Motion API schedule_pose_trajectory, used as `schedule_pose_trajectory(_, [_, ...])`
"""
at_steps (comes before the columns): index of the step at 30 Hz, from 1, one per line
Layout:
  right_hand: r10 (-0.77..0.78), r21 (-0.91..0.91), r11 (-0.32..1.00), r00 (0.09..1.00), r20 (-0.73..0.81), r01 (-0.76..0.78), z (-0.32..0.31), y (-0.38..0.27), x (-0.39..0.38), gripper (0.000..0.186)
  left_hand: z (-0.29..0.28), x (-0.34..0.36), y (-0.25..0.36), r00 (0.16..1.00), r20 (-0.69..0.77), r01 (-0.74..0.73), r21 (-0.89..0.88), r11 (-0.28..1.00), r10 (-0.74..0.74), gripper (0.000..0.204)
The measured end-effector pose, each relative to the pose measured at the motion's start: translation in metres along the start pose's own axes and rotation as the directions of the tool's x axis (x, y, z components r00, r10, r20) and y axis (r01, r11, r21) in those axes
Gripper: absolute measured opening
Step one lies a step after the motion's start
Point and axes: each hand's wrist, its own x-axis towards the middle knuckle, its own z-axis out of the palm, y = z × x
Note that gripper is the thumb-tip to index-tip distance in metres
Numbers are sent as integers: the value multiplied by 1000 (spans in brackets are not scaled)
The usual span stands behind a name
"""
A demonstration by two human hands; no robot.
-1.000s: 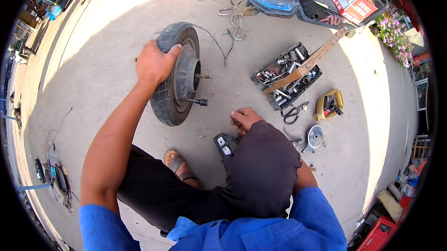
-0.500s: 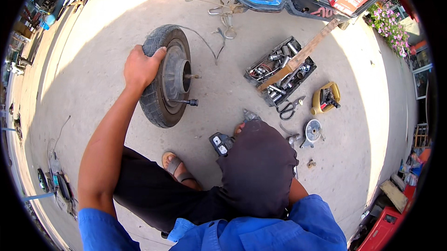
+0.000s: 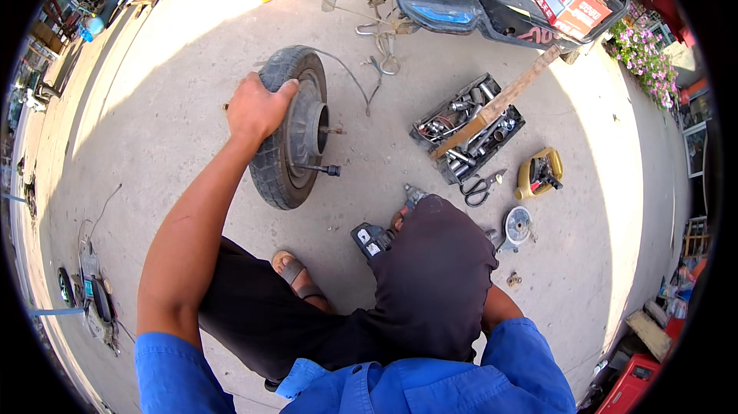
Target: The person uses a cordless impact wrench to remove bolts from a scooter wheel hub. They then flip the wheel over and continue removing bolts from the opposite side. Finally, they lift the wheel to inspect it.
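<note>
My left hand (image 3: 260, 109) is closed over the top of a wheel (image 3: 280, 160) with a black tyre, fingers over the tread and thumb on the sidewall. The wheel stands upright on the concrete, its hub and short axle facing right. A thin dark rod (image 3: 317, 169) with a black end juts from its lower side. My right forearm (image 3: 502, 306) goes behind my right knee, which hides the hand. Beyond that knee lies a power tool with a black battery (image 3: 371, 240) and grey nose (image 3: 415, 196). Skin shows between them; I cannot tell whether it is hand or foot.
Right of the wheel stands a black toolbox (image 3: 425, 137) full of sockets, a wooden strip (image 3: 503, 100) across it. Scissors (image 3: 478, 189), a cut-open yellow jug (image 3: 526, 181) and a round metal hub part (image 3: 516, 224) lie nearby. A scooter (image 3: 453, 14) stands at the back.
The whole view has shifted a little, so things appear slightly further right. The wheel looks turned a bit more edge-on, with my left hand still gripping its top.
</note>
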Motion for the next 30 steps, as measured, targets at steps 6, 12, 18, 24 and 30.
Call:
schedule_pose_trajectory(6, [-18,2,1000,1000,-9,18,-3,-6,1,47,0,2,-4,1000,5,10,-15,1000,-10,77])
schedule_pose_trajectory(12, [-40,-2,999,999,3,40,-1,-16,6,48,-9,0,0,996,71,49,-1,999,-48,77])
schedule_pose_trajectory(18, [-101,15,995,994,40,101,7,-44,20,50,-7,-1,-8,999,30,45,-15,999,-44,76])
schedule_pose_trajectory(24, [-235,74,971,967,96,228,15,-95,27,51,-2,3,-9,999,4,34,-26,999,-33,76])
schedule_pose_trajectory(30, [-338,120,940,922,189,320,23,-154,22,53,-8,3,-5,996,62,64,11,998,-65,77])
